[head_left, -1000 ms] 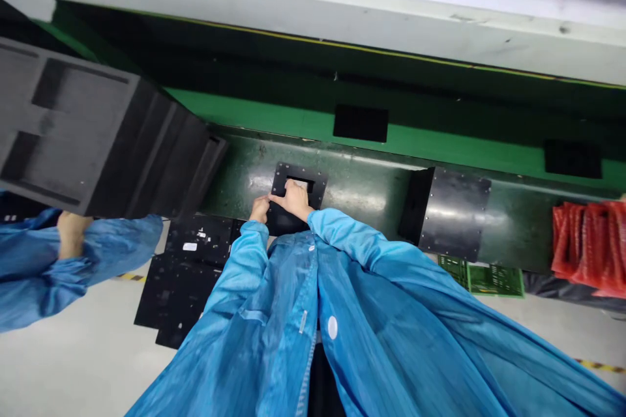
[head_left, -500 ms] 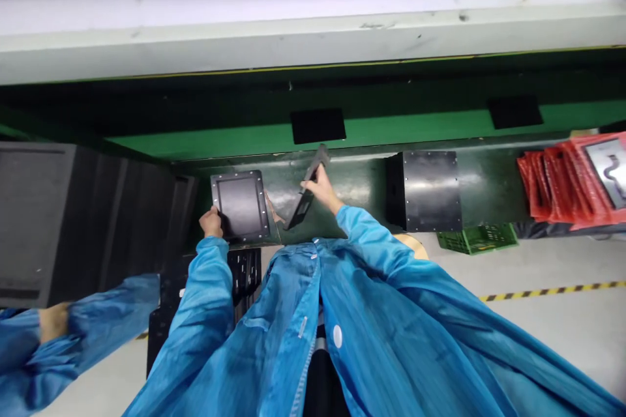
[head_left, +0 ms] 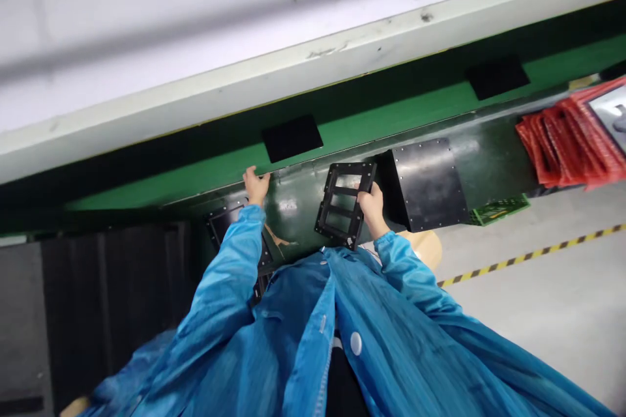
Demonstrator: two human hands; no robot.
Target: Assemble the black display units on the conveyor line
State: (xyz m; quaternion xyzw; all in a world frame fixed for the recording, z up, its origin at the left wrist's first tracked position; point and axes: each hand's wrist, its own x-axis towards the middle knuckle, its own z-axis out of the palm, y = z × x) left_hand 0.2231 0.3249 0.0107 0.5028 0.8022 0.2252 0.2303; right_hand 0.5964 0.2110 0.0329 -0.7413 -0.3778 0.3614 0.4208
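My right hand [head_left: 372,210] grips a black rectangular frame with crossbars [head_left: 348,222] by its right side and holds it tilted over the dark green bench [head_left: 289,205]. Over the far part of the bench, my left hand [head_left: 256,186] is empty, its thumb and fingers apart. Partly hidden by my left sleeve, a black panel with a screwed rim [head_left: 221,225] lies on the bench. Just right of the frame stands a black box with a screwed top [head_left: 430,184].
Red wrapped pieces [head_left: 567,140] are stacked at the right end. A green crate [head_left: 501,210] and a round tan seat [head_left: 425,247] are below the bench edge. Large black cases [head_left: 112,287] stand at left, near a co-worker's blue sleeve [head_left: 132,371]. A white ledge [head_left: 313,55] runs above.
My left hand has left the panel and moved up and right. My right hand has carried the frame rightward and turned its open face into view. The camera view has tilted.
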